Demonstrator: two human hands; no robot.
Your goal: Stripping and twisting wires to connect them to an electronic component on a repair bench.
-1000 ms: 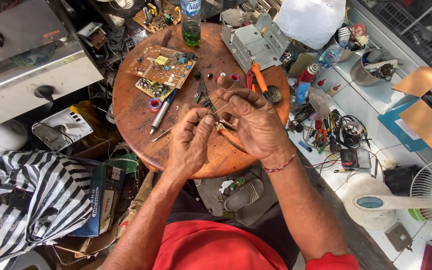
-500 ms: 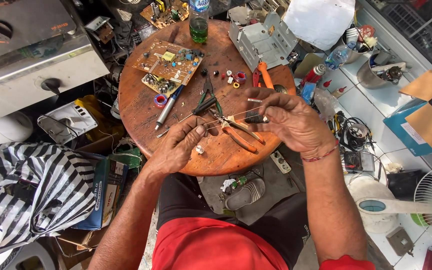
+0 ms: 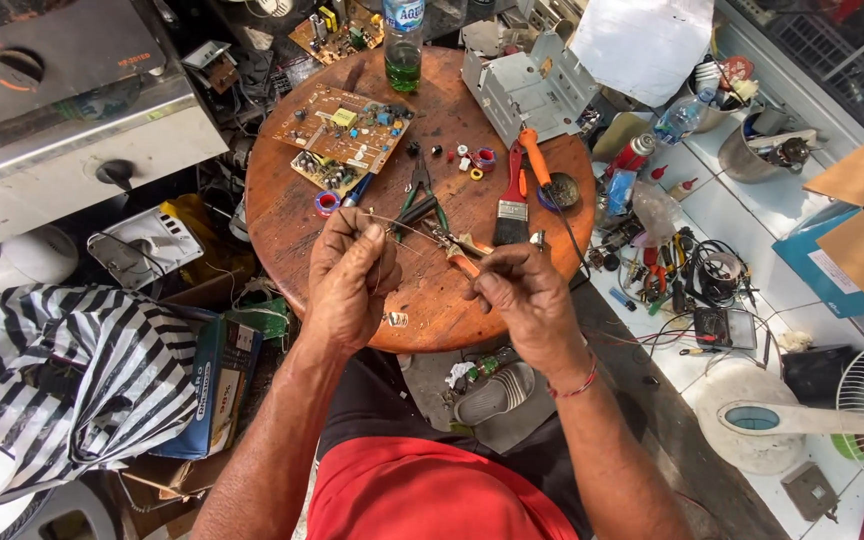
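Left hand (image 3: 352,280) pinches thin wire (image 3: 392,222); right hand (image 3: 522,295) grips orange-handled pliers (image 3: 457,250) beside paintbrush (image 3: 512,205), above round wooden table (image 3: 282,210).

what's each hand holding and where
Left hand pinches a thin wire near its end; right hand grips orange-handled pliers by the handles.

Bright daylight, glare on the white tiles (image 3: 742,215) at right, edges bowed, perhaps slightly soft
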